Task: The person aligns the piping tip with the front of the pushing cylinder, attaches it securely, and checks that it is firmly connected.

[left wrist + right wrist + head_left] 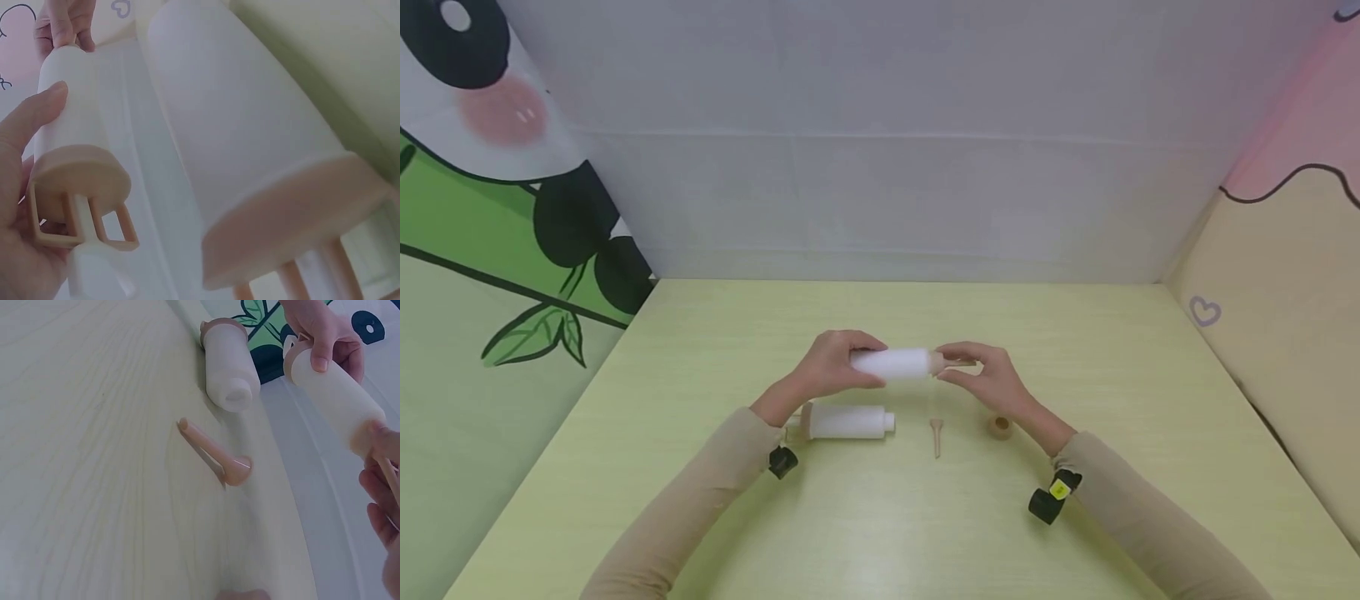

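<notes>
Sleeves: my two beige forearms sit closest to the head cam, a small dark wrist unit on each.
Left hand: fingers wrapped round the base end of the held bottle, clamped on it.
Right hand: pinching the beige nozzle end of that same bottle, thumb and fingers closed on it.
Held bottle position: raised clear of the table, lying horizontal between my hands, roughly mid-table.
Second bottle: lying on its side on the table, just below my left hand, open neck pointing right.
Loose nozzle: beige funnel-shaped piece flat on the table, between the second bottle and the beige ring.
Risk 1: I judge the right pinch is light; if it slips, the nozzel end could skew or drop.
Risk 2: the second bottle is round and on its side; a nudge from my left wrist could set it rolling.
Risk 3: a dropped bottle would land near the loose nozzle and could knock it away.
Left wrist view only: beige base cap with looped frame under the held bottle, hidden from the head cam.
Right wrist view only: open mouth of the second bottle and the nozzle's flared end.
Head view only: the ring, barely visible elsewhere.
</notes>
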`<state>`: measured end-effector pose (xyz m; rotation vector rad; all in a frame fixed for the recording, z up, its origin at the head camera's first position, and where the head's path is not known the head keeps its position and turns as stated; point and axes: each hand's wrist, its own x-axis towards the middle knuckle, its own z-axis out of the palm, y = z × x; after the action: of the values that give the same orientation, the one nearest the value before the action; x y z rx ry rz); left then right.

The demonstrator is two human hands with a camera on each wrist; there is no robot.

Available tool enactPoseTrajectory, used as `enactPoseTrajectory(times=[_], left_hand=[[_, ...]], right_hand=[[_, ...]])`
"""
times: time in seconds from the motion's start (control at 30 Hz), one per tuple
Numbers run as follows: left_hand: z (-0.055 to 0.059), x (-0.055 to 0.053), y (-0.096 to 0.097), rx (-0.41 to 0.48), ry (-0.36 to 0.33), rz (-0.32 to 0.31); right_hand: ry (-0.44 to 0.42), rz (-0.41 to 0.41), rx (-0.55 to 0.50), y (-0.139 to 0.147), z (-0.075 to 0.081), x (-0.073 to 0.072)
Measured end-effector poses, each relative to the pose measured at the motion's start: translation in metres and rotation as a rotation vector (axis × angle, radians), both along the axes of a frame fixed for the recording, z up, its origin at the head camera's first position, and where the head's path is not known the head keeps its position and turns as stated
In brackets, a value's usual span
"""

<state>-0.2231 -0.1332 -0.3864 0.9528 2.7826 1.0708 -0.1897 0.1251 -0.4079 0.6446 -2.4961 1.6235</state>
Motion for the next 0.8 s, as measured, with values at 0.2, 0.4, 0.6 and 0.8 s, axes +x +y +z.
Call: enactPoseTrajectory(times=[0.2, 0.4, 0.6, 0.8], left_hand=[[0.0, 0.003, 0.004, -0.009, 0.106, -0.014], [0.001, 0.003, 0.006, -0.007, 0.145, -0.023], [0.003, 0.002, 0.005, -0.012, 0.131, -0.033], [0.002, 0.001, 0.005, -0.011, 0.111, -0.043]], right_hand=[[-0.084, -0.048, 0.056, 0.005, -0.014, -0.013], [-0.105, -0.055, 0.031, 0.004, -0.017, -0.014], [-0.032, -0.002, 0.069, 0.005, -0.015, -0.012], [0.094, 0.038, 0.089, 0.008, -0.015, -0.013]])
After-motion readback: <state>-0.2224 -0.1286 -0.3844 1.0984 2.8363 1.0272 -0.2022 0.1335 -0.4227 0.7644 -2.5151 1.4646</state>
